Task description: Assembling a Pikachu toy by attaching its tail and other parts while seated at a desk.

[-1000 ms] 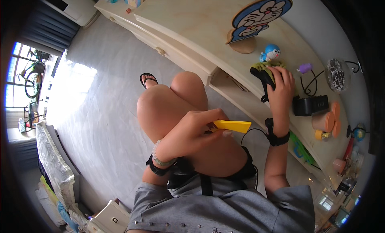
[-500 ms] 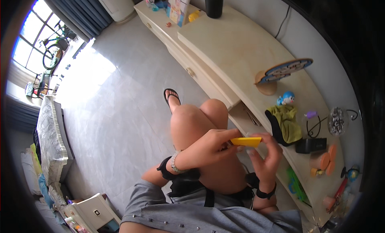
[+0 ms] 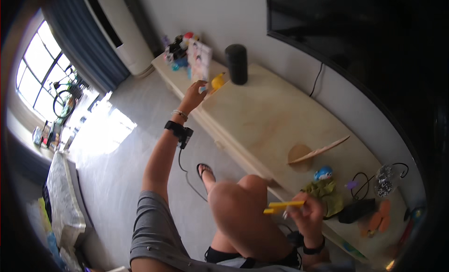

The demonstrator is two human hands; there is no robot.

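Note:
My left arm stretches toward the far left end of the long cream cabinet (image 3: 248,117). My left hand (image 3: 192,96) is over its lower end, fingers and thumb apart, beside a yellow figure (image 3: 218,81) and an upright picture board (image 3: 199,59). A small pale-blue patch shows between the fingertips, too blurred to name. Close to my knees, my right hand (image 3: 308,213) pinches a slim yellow bar-shaped thing (image 3: 287,204). It shows as two yellow strips at a slight angle; its kind is unclear.
On the cabinet stand a black cylinder (image 3: 236,64), a round board on a wooden base (image 3: 318,152), a blue figure (image 3: 323,173), an olive cloth (image 3: 327,195), a black box (image 3: 356,211) and orange pieces (image 3: 380,218). A dark screen (image 3: 355,33) hangs above. A cable trails from my left wrist.
My left hand has let go of the yellow thing and reached forward to the cabinet's far left end. My right hand keeps the yellow thing. The view has tilted up.

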